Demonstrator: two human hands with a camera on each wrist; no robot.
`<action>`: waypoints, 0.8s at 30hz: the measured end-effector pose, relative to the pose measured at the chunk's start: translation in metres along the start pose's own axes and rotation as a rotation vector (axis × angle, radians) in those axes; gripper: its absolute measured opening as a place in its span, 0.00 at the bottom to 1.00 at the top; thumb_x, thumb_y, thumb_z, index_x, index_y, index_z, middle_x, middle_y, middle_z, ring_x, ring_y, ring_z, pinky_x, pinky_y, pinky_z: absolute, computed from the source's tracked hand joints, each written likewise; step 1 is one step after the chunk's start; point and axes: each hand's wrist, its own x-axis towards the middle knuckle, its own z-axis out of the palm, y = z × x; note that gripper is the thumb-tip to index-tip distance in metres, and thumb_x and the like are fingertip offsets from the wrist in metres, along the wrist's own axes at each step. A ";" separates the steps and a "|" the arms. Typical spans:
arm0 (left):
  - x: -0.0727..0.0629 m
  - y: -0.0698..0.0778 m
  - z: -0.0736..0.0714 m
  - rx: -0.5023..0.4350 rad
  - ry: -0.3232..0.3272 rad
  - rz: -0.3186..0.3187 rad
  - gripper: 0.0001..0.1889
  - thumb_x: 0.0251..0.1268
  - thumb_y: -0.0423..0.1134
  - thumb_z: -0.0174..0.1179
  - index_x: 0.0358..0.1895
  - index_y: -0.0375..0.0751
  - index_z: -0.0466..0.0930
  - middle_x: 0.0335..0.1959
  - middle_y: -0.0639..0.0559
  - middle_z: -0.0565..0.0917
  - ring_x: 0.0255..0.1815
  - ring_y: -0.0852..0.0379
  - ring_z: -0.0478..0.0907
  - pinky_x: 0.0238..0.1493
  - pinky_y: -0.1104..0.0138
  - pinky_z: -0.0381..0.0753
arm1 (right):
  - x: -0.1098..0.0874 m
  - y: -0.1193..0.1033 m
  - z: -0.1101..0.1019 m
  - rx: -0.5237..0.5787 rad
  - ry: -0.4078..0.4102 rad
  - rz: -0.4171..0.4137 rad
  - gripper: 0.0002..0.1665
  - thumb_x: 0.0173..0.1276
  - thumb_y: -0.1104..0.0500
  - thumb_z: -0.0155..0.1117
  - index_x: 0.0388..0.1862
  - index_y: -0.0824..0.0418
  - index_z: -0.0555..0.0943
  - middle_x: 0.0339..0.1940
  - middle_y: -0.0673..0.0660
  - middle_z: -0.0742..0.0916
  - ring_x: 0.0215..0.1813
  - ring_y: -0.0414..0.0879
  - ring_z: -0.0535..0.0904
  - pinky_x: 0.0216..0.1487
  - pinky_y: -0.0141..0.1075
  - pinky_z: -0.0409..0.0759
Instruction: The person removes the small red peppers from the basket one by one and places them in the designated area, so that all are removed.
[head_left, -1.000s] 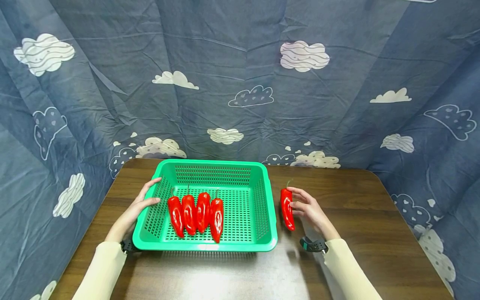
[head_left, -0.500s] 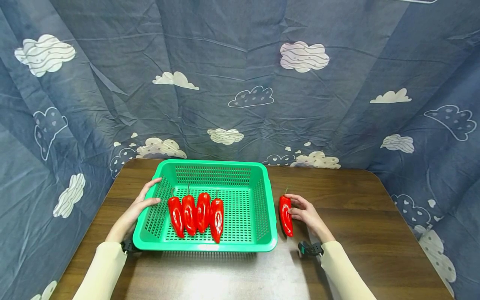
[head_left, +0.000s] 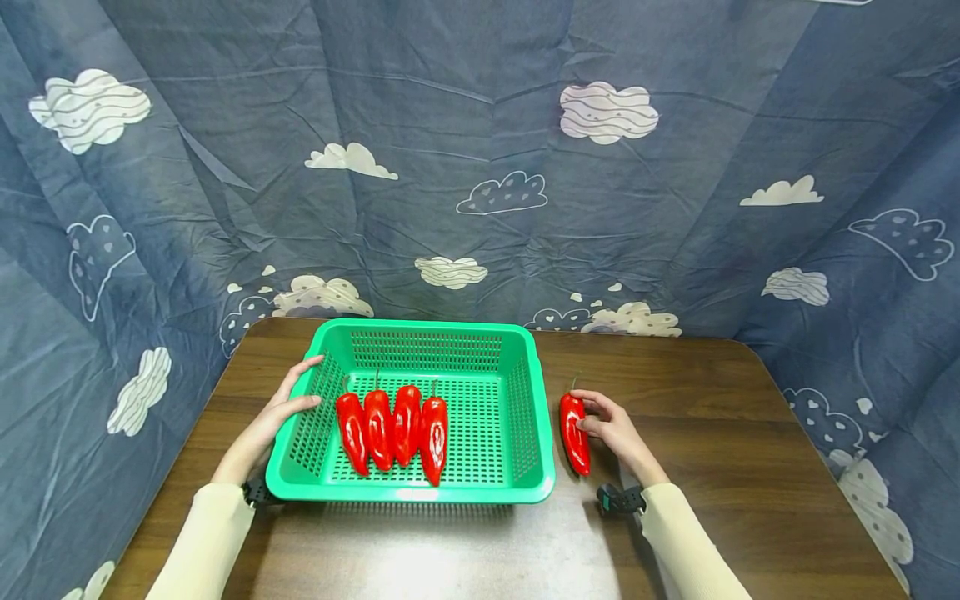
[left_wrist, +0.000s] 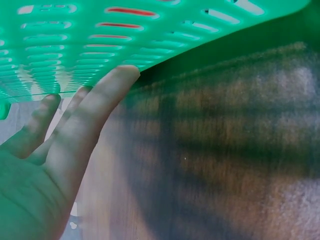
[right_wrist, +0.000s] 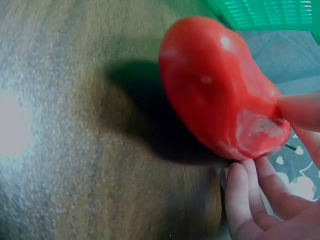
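In the head view my right hand (head_left: 611,425) pinches a long red chili pepper (head_left: 574,437) between thumb and fingers, just right of a green plastic basket (head_left: 546,433). Its thin green stem points away from me. Seen from the right wrist, the thumb presses one side of the glossy pepper (right_wrist: 210,90) and the fingertips sit below it; its shadow falls on the table. My left hand (head_left: 273,417) rests at the basket's left side. The left wrist view shows that hand (left_wrist: 65,150) with straight fingers against the slotted outer wall (left_wrist: 165,30).
Several red peppers (head_left: 407,425) lie side by side in the left half of the basket, stems toward the back. The basket stands on a brown wooden table (head_left: 712,467). Behind hangs a dark blue curtain (head_left: 495,242) with white clouds. A wrist strap (head_left: 618,500) sits below the right hand.
My right hand and its pepper have come a little toward me, then shifted very slightly right in the last half second. The left hand and basket have stayed in place.
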 end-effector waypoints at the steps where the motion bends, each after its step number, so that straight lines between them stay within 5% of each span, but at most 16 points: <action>1: 0.000 0.000 0.000 -0.003 0.000 0.000 0.34 0.72 0.38 0.48 0.76 0.57 0.44 0.75 0.48 0.34 0.70 0.39 0.42 0.60 0.42 0.53 | 0.000 -0.001 0.000 -0.004 0.003 0.004 0.29 0.63 0.74 0.54 0.64 0.70 0.68 0.58 0.76 0.72 0.41 0.49 0.78 0.37 0.38 0.80; 24: 0.000 -0.001 0.000 0.004 0.002 0.014 0.34 0.72 0.38 0.48 0.76 0.55 0.44 0.76 0.48 0.35 0.71 0.40 0.39 0.61 0.41 0.50 | -0.001 -0.003 -0.005 -0.013 0.081 -0.023 0.27 0.63 0.73 0.56 0.63 0.73 0.69 0.60 0.75 0.73 0.48 0.52 0.78 0.44 0.40 0.79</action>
